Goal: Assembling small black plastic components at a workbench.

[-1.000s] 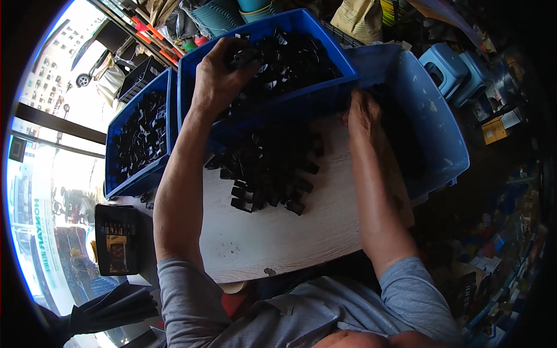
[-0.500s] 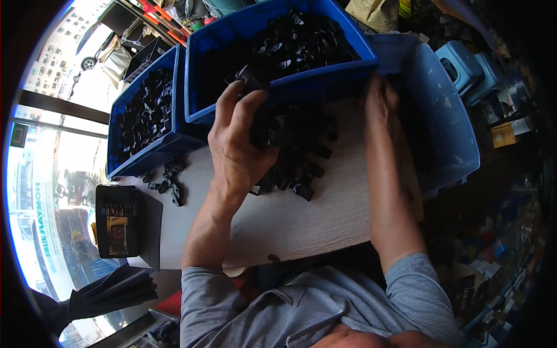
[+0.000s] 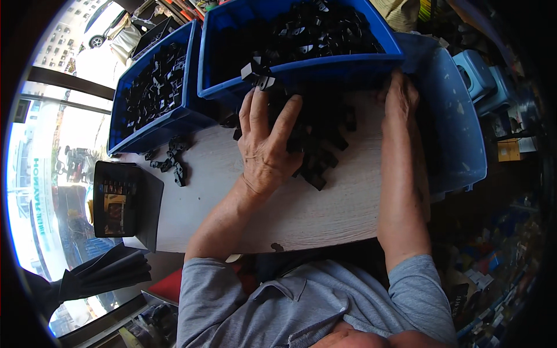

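Observation:
My left hand [image 3: 268, 142] is over the table with its fingers spread, at the near side of a heap of small black plastic parts [image 3: 316, 165]. Just beyond its fingertips, in front of the big blue bin's [image 3: 301, 65] near rim, is a black part [image 3: 257, 74] with shiny faces; whether a fingertip touches it is unclear. That bin holds many similar black parts. My right hand [image 3: 400, 95] hangs at the table's right edge, by the bin's near right corner and over the pale blue tub [image 3: 455, 116]. Its fingers are mostly hidden in shadow.
A smaller blue bin [image 3: 188, 107] of black parts stands at the left. Several loose black parts [image 3: 174, 162] lie near it on the wooden tabletop [image 3: 214, 203]. A black box-like device [image 3: 116, 200] stands at the table's left edge. Light blue stools [image 3: 476, 72] are at the right.
My left hand has spread its fingers, and the black part it gripped is now beyond the fingertips. The whole view has shifted slightly; my right hand stays by the bin's corner.

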Available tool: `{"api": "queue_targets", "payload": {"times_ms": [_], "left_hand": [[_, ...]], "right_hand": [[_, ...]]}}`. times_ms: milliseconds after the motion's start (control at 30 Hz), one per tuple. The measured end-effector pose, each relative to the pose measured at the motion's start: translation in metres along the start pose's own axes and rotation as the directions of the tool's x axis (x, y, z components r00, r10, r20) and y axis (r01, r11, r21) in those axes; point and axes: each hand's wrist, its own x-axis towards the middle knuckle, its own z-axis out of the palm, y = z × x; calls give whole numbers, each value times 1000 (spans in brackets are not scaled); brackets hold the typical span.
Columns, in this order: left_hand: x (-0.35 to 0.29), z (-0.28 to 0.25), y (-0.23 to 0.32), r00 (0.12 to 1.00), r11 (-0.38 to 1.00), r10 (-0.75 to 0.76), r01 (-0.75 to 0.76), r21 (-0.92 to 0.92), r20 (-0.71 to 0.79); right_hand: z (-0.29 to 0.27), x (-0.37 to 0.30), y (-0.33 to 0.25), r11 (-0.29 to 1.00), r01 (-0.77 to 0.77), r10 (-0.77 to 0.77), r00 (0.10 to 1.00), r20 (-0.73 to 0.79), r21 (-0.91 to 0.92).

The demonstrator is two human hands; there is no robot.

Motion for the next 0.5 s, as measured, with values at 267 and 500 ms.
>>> {"api": "queue_targets", "payload": {"times_ms": [267, 500], "left_hand": [[0, -3, 2, 998, 998, 59, -59, -15, -15], [-5, -12, 4, 996, 998, 14, -8, -61, 91]], "right_hand": [[-3, 3, -1, 997, -32, 33, 999, -2, 68], [-5, -3, -1, 1000, -25, 25, 1000, -1, 1]]}}
